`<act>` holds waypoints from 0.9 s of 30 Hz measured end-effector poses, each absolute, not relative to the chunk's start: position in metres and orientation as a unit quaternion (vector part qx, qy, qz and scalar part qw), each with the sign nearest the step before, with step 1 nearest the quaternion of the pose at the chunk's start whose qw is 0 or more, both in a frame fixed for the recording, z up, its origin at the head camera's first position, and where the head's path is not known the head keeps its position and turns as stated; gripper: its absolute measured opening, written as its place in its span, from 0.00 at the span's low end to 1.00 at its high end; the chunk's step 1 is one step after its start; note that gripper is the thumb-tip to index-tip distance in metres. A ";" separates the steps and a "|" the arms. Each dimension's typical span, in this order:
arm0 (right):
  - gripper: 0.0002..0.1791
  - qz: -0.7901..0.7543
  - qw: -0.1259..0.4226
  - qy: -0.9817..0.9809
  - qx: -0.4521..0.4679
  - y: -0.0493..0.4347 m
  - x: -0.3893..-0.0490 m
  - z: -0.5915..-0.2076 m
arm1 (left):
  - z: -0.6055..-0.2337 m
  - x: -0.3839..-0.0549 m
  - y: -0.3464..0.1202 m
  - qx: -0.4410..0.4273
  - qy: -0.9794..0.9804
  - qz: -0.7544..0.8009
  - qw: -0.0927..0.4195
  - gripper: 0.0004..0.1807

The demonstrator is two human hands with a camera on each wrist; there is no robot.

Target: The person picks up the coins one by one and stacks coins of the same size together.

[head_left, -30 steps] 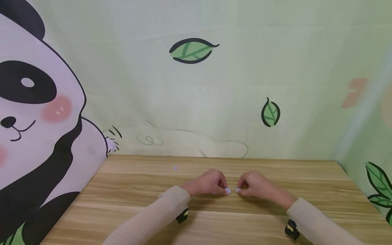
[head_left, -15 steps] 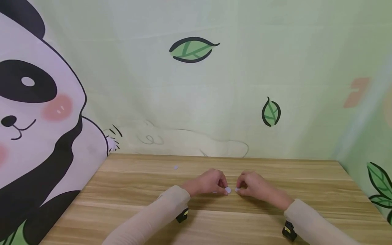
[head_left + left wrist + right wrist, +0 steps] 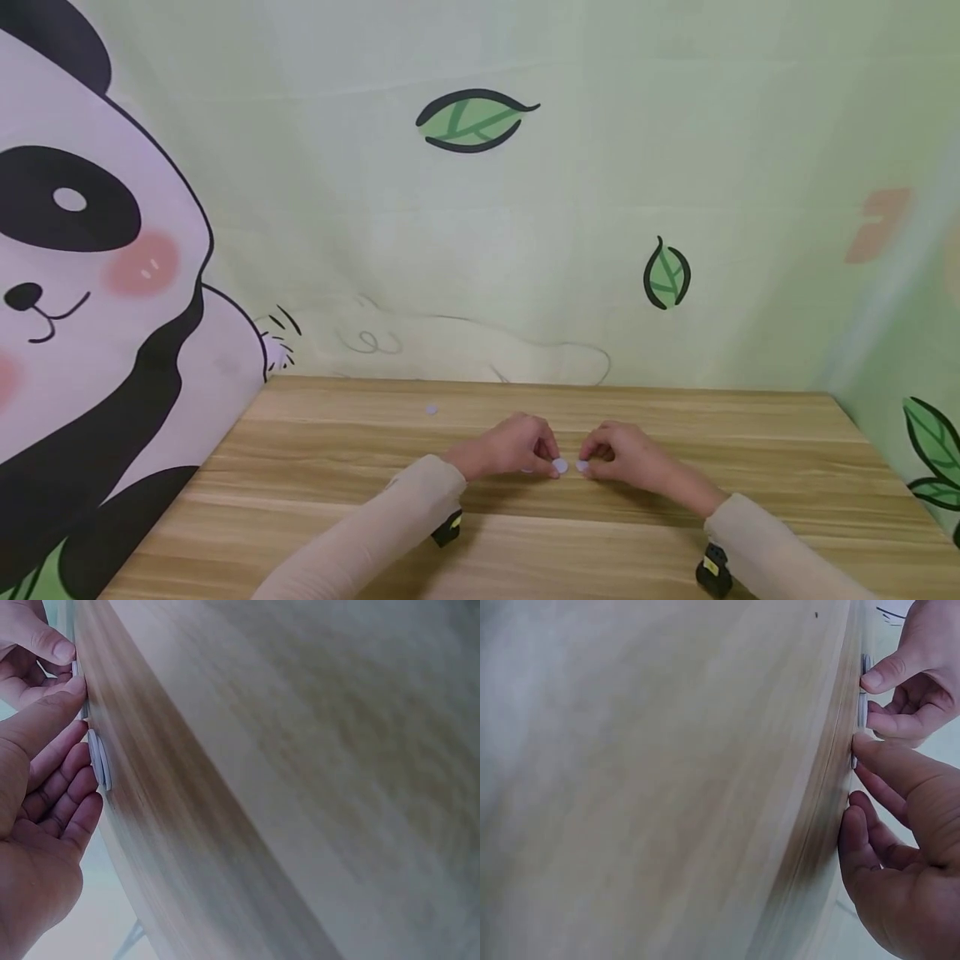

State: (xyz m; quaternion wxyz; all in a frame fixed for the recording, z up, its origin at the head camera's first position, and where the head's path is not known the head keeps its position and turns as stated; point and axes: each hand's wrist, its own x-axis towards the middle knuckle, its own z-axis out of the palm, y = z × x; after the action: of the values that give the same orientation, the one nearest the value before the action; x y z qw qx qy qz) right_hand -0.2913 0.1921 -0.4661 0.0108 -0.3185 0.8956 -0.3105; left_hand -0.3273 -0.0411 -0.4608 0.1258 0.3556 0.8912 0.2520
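My left hand (image 3: 517,446) pinches a small flat white disc (image 3: 560,466) between thumb and fingers, right at the tabletop. Facing it, my right hand (image 3: 624,451) pinches a second white disc (image 3: 582,466) by its edge. A narrow gap of wood separates the two discs. Under the left hand another pale piece peeks out, mostly hidden in the head view. In the left wrist view, thin white discs (image 3: 98,759) lie overlapped beside the left fingers. Seen from the right wrist, the right thumb is on the rim of its disc (image 3: 854,761).
One more white disc (image 3: 431,409) lies near the back of the wooden table (image 3: 330,508), left of the hands. Behind the table hangs a pale green cloth (image 3: 525,225) printed with leaves and a panda. Each wrist carries a small black camera.
My right hand has made only a slight sideways shift with its disc. The left hand keeps its place and its hold.
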 end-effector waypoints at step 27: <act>0.06 -0.323 0.008 0.902 -0.287 0.190 -0.288 -0.468 | -0.458 -0.331 -0.057 0.394 0.883 0.246 0.065 0.04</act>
State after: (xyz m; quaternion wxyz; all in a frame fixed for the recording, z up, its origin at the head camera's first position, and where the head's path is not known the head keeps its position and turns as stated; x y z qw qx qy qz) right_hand -0.2884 0.1900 -0.4682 0.0077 -0.2868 0.9018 -0.3231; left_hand -0.3305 -0.0575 -0.4578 0.0647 0.3936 0.8834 0.2461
